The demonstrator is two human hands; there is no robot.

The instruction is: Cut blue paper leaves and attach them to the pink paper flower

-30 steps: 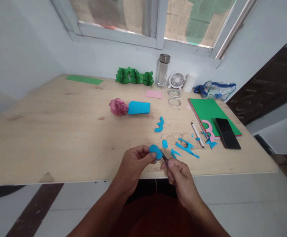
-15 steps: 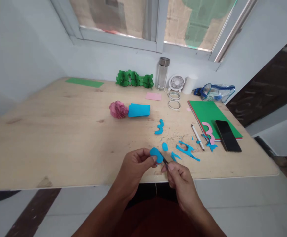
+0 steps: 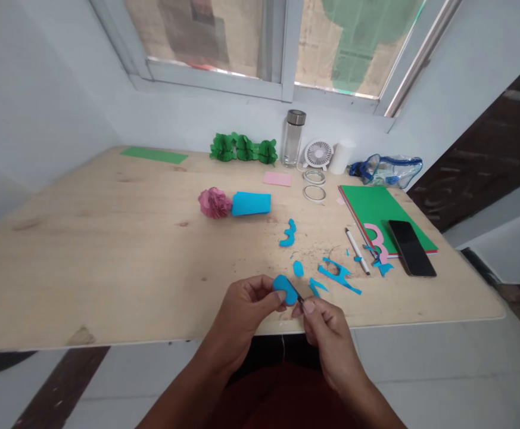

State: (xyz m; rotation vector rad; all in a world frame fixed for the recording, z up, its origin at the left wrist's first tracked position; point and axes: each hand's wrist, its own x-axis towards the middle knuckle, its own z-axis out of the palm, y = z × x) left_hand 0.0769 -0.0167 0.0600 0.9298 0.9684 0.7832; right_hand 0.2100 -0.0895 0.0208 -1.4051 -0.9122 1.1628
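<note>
My left hand [image 3: 253,301] pinches a rounded blue paper cutout [image 3: 285,289] between thumb and fingers, just above the table's front edge. Closed around a slim dark tool [image 3: 299,297] is my right hand [image 3: 326,319]; the tool's tip meets the cutout's right edge, and its exact kind is too small to make out. Just beyond my hands lie a blue paper oval [image 3: 298,269], a wavy blue paper piece [image 3: 288,233] and blue paper scraps [image 3: 339,273].
A pink paper flower [image 3: 215,203] with a blue paper holder [image 3: 251,204] lies mid-table. To the right are a white pen [image 3: 357,251], green paper sheets [image 3: 376,205] and a phone [image 3: 411,248]. A glass bottle [image 3: 292,140], small fan [image 3: 318,154] and green paper foliage [image 3: 242,148] line the wall.
The blue cutout has turned slightly in my left hand, and the dark tool now shows less along its edge. The view has tilted a little; the things on the table stay put.
</note>
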